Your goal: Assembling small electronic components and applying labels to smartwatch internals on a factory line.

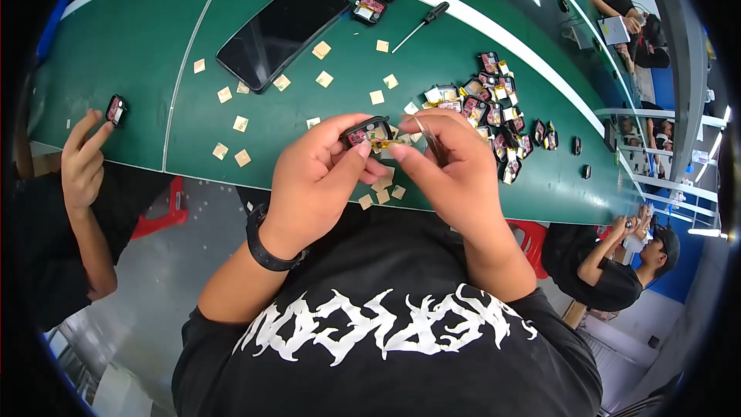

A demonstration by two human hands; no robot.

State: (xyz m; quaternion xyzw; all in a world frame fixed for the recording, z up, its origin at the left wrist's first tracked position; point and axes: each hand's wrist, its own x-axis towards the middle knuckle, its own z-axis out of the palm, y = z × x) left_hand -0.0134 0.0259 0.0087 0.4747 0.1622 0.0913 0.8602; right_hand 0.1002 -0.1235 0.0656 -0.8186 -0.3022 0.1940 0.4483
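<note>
My left hand (315,181) is closed around a small black device casing (360,135) with a red circuit board inside, held just above the green table. My right hand (457,156) grips a pair of metal tweezers (429,137), which slant across its fingers. The right thumb tip meets a small yellowish part (390,144) at the casing's right side; whether that part is attached cannot be made out. Small tan square pads (384,177) lie under and in front of my hands. A heap of similar opened casings (494,112) sits right of my right hand.
A black phone (284,31) lies farther back, with two more casings (370,8) and a screwdriver (421,27) to its right. At the left, a co-worker's hand (83,158) is beside another casing (116,110). Another person (610,262) works at the far right.
</note>
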